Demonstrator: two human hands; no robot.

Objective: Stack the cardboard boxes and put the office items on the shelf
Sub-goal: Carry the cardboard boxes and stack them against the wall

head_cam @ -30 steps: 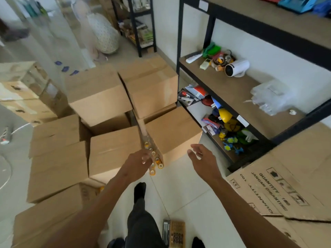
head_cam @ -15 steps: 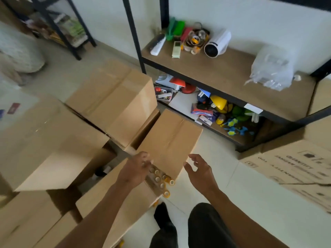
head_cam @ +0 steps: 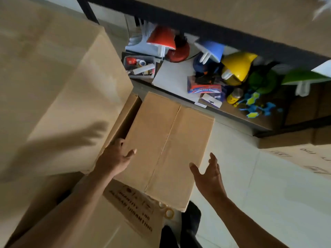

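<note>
- Nearest: printed brown cardboard box (head_cam: 114,217) lies low at the person's feet; a small tape ring (head_cam: 169,213) sits beside it.
- Left hand (head_cam: 114,158) grips the left edge of the plain brown cardboard box (head_cam: 166,145), fingers curled over it.
- Right hand (head_cam: 208,174) hovers just beside the box's right edge, fingers spread, holding nothing.
- Large tan cardboard box (head_cam: 59,90) stands at left, higher.
- Far: black-framed lower shelf (head_cam: 259,122) already carries a yellow helmet (head_cam: 238,66) and other items.
- Judgement: stacking barely begun; this box unlifted.
</note>
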